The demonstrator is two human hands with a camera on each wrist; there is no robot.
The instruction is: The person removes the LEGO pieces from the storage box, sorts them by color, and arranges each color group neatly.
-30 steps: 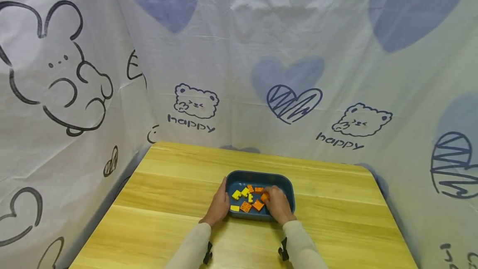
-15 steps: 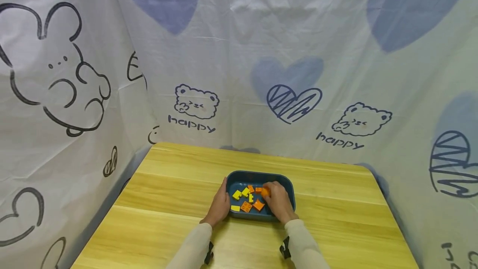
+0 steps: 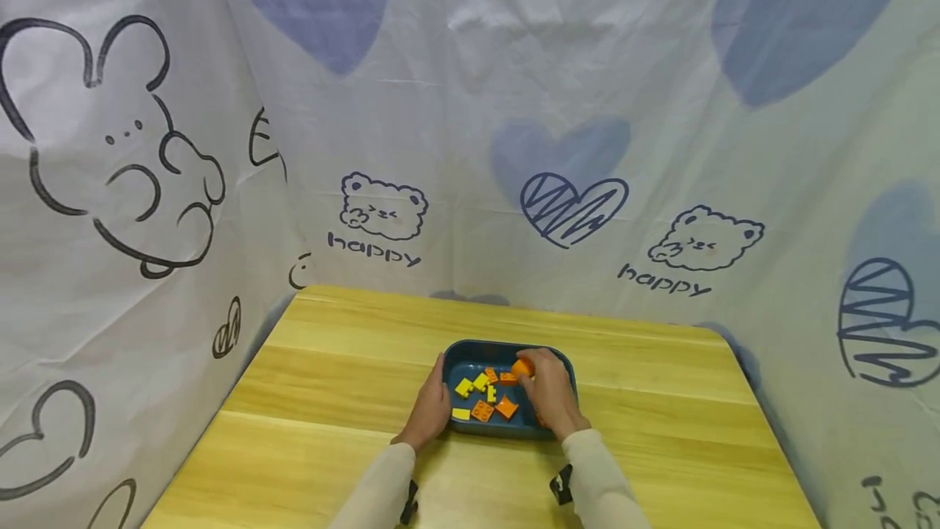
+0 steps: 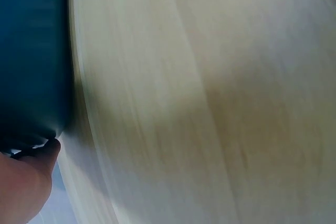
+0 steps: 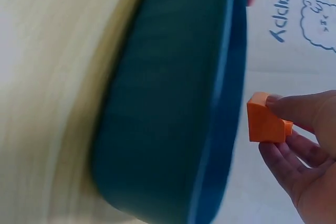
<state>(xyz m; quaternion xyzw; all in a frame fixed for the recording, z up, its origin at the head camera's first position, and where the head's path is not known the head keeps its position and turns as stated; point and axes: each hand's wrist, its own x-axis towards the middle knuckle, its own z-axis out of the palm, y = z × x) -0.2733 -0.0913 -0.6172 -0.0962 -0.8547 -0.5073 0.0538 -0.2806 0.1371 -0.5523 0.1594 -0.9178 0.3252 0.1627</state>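
Note:
In the head view a dark blue-green box (image 3: 470,429) stands on the table, with several yellow (image 3: 464,388) and orange toy bricks (image 3: 482,411) lying loose inside. My right hand (image 3: 552,388) is over the box's right part and pinches an orange toy brick (image 5: 266,121) between thumb and fingertips. The right wrist view shows the held brick raised above the rim, with a stud on its side. My left hand (image 3: 429,405) lies along the box's left outer wall, fingers extended against it. Only part of that hand shows in the left wrist view, at the box's corner.
The box sits on a light wooden table (image 3: 330,382). White cloth (image 3: 470,88) printed with hearts and bears hangs behind and along both sides of it. Another orange brick (image 3: 542,420) peeks out beside my right hand.
My right hand has lifted the orange brick up and slightly away from the others toward the box's far side. The left hand keeps its place on the box. The head view has tilted slightly.

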